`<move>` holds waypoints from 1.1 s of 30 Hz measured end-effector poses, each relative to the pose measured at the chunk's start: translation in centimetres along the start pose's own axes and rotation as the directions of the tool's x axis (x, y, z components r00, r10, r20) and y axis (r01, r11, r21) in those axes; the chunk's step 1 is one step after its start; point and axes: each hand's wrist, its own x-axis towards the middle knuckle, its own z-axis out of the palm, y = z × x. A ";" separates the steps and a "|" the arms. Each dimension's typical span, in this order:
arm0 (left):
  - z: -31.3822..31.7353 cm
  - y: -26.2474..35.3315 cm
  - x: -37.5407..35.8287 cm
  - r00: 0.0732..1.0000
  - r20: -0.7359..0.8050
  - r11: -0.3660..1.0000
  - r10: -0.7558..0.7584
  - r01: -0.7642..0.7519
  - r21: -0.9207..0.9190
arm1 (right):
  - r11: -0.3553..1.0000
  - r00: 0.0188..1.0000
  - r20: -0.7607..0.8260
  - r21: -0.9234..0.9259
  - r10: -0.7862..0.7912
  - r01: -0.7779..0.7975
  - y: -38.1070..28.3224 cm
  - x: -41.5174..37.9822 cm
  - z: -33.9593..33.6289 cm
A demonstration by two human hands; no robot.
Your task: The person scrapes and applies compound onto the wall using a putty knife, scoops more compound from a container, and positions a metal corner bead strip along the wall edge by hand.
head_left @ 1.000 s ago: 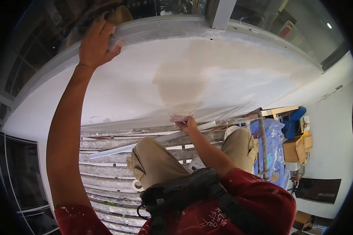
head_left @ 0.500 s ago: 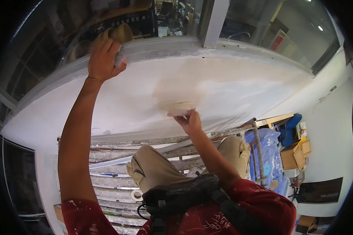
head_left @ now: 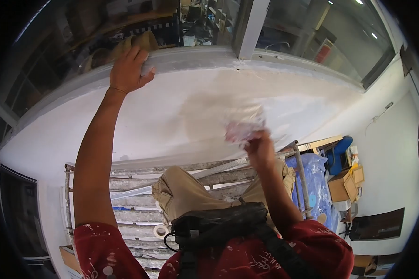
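My left hand (head_left: 128, 69) rests on the grey window ledge (head_left: 186, 59), fingers spread and thumb out to the side. Just beyond its fingertips a tan roll (head_left: 147, 42) stands by the glass, with its reflection next to it. My right hand (head_left: 260, 148) is in front of the white wall (head_left: 153, 116), blurred by motion. It grips a pale, thin piece with pinkish-red marks, which looks like a sheet of sandpaper (head_left: 244, 125); smearing hides its details. A brownish patch (head_left: 198, 111) marks the wall left of it.
Under my knees lies a slatted scaffold platform (head_left: 135, 215) with a roll of tape (head_left: 161, 231) on it. A metal scaffold post (head_left: 302, 181) rises at right. Beyond it are blue plastic sheeting (head_left: 312, 174) and cardboard boxes (head_left: 343, 188). Window glass (head_left: 321, 42) spans the top.
My right hand has moved right along the wall with the sheet of sandpaper, off the brownish patch. My left hand keeps its place on the ledge, and the view has shifted slightly.
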 end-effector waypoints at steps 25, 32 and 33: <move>-0.1 0.3 0.2 1.000 -0.003 1.000 -0.007 0.007 0.029 | 0.993 0.994 -0.097 -0.113 -0.050 0.039 -3.6 -0.5 4.5; -0.2 0.6 0.3 1.000 -0.008 1.000 -0.010 0.011 0.020 | 0.929 0.892 -0.348 -0.127 0.287 -0.348 10.7 5.6 -13.0; -0.2 0.5 0.4 0.999 -0.034 1.000 0.009 -0.009 0.013 | 0.924 0.884 -0.318 -0.055 0.343 -0.379 12.8 6.8 -14.0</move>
